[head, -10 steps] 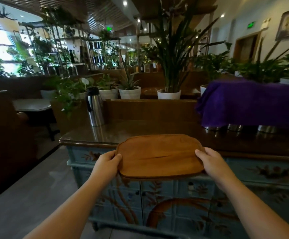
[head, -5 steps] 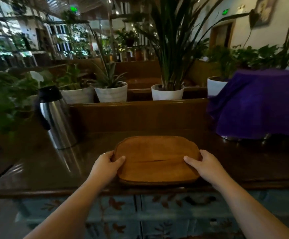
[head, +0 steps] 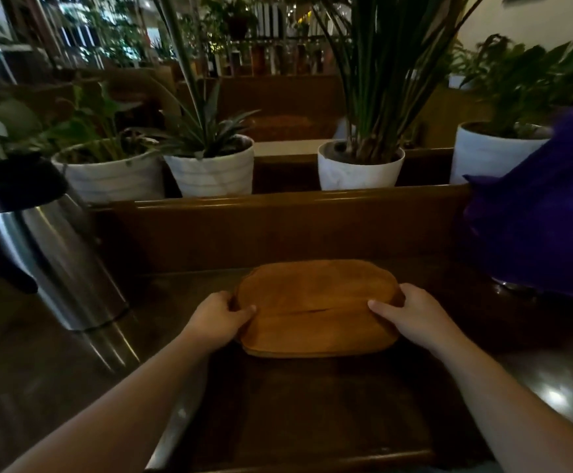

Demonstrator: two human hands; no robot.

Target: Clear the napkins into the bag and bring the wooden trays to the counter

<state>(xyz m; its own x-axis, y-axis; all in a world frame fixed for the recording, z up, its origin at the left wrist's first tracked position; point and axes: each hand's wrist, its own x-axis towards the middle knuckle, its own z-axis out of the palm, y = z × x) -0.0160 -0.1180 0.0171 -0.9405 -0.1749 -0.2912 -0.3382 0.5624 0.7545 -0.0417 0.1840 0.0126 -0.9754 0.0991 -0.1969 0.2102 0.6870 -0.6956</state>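
A rounded wooden tray (head: 316,308) lies flat over the dark glossy counter (head: 312,404), near its raised wooden back. My left hand (head: 218,320) grips the tray's left edge, thumb on top. On the opposite edge my right hand (head: 411,314) holds it the same way. Whether the tray rests on the counter or hovers just above it is unclear. No napkins or bag are in view.
A steel thermos jug (head: 49,254) with a black lid stands at the left of the counter. A purple cloth (head: 537,230) covers something at the right. Several white plant pots (head: 360,165) line the ledge behind the counter's back.
I have come closer to the counter and the tray has moved forward over its top, away from the front edge. Both hands keep their grip on the tray's ends.
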